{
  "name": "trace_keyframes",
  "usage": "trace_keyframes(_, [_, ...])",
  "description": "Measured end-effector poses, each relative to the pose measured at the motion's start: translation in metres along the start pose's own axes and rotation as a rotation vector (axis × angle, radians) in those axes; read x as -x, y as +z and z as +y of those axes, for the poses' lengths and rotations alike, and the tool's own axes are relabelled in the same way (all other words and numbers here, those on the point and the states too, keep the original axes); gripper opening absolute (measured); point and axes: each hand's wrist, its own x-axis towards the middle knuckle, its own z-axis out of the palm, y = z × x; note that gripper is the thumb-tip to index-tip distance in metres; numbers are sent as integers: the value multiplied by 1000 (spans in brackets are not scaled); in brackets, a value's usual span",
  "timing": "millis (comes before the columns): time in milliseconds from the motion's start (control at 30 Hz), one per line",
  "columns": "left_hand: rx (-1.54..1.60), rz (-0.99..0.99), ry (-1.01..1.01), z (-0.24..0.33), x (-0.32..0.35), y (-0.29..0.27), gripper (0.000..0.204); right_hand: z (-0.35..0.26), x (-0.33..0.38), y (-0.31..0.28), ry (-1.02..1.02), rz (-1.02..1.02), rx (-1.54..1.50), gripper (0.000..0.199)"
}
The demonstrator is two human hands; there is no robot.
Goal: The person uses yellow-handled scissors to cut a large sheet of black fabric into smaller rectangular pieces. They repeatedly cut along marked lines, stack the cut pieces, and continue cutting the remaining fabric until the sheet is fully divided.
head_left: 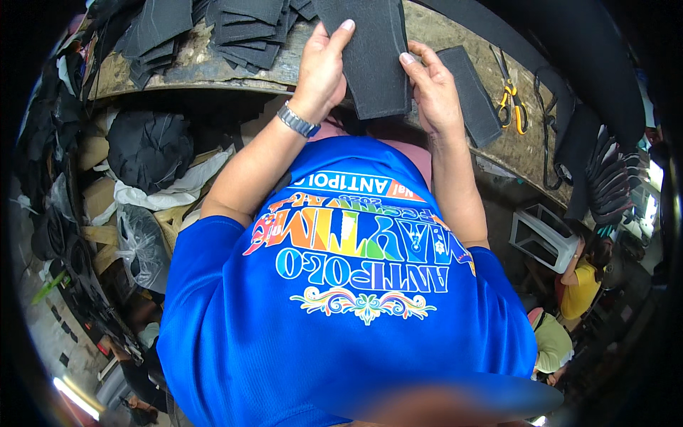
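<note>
Two hands on one black fabric panel (376, 60), held above the worn tabletop (213, 64): left hand (321, 71) and right hand (432, 89), fingers clamped on its edges. Second black panel (469, 92) just beside; yellow-handled scissors (511, 96) near; stacked black pieces (242, 28) behind.

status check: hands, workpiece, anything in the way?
Left hand and right hand both grip flat rectangular black fabric piece. Second black piece beside right hand; yellow-handled scissors beyond, apart.

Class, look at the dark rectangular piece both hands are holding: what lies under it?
Under the dark rectangular piece, held by the left hand and right hand, the worn worktable edge shows. A second dark piece lies beside it. Whatever is directly beneath is covered.
</note>
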Motion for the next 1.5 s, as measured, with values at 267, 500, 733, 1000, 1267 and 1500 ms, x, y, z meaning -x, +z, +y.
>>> trace_keyframes(267, [10, 50, -49, -11, -14, -23, 21, 19, -2, -6, 43, -120, -81, 44])
trace_keyframes(500, [-26, -22, 36, 8, -20, -16, 21, 38, 0, -12, 89, -140, -67, 46])
trace_keyframes(733, [-79, -9, -65, 18, -14, -2, 20, 39, 9, -6, 123, -148, -37, 27])
trace_keyframes(1000, [-186, -166, -35, 39, -10, -5, 24, -2, 13, -110, -159, 304, 737, 32])
trace_keyframes(1267, [-285, -299, -28, 42, -1, -12, 27, -14, 13, -230, 192, 658, 1749, 35])
trace_keyframes(1500, [-379, -339, -27, 42, 3, -8, 28, 0, 11, -242, 99, 700, 1704, 32])
